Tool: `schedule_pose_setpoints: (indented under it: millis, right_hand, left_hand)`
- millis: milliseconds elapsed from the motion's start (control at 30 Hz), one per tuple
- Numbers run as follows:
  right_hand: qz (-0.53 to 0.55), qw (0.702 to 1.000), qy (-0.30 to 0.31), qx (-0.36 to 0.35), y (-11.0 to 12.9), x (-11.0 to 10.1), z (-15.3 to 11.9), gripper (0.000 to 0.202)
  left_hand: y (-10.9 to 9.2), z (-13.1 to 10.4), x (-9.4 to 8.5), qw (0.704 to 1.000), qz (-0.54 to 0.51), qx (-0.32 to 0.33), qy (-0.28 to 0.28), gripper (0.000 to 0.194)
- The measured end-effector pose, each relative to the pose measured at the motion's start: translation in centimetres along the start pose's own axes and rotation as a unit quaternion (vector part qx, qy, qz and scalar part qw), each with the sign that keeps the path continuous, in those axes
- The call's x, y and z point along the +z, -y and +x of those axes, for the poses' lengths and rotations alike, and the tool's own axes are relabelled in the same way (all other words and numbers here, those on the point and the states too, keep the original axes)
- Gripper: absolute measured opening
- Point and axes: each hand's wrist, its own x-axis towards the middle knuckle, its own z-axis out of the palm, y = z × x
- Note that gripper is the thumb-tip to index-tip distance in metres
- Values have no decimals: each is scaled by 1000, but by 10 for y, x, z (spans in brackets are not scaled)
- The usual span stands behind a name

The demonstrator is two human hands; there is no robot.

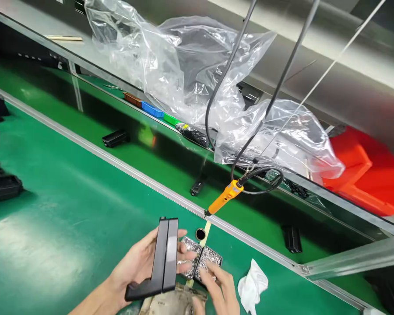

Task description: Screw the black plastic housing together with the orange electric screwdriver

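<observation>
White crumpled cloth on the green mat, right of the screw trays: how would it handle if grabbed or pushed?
The white cloth lies crumpled in soft folds, so it is probably floppy and would sag from a pinch. It looks thin, so likely very light, and a push would probably bunch it rather than slide it. It has no round shape, so rolling seems unlikely.

The right hand [218, 291] is cut off by the bottom edge, so only its fingers and part of the back show. The left hand [141, 267] sits partly behind the black L-shaped part [162, 260], which hides much of its palm and grip. The small metal pieces in the two trays [200, 261] are too tiny to tell apart. The red bin [364, 173] is blurred and half hidden behind the clear plastic bag [276, 135]. Black parts [0, 186] at the left edge are cut off.
</observation>
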Motion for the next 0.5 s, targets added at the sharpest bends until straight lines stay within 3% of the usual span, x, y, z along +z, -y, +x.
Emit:
schedule_pose_setpoints:
  millis: [133,200,300,400,500]
  right_hand:
    - [-107,986,-18,-125,16,-12,18,58]
    - [-138,971,-7,-197,21,-20,24,52]
    - [-158,953,29,-258,25,-32,27,40]
    - [-150,955,31,-255,28,-41,26,33]
    - [-114,980,-4,-164,29,-45,19,43]
  left_hand:
    - [26,-6,16,988,23,-139,60,49]
    - [42,-12,20,981,27,-185,46,49]
    - [67,-18,22,981,43,-190,8,49]
    - [84,-19,25,980,53,-190,-3,48]
    - [87,-17,28,986,62,-155,-4,50]
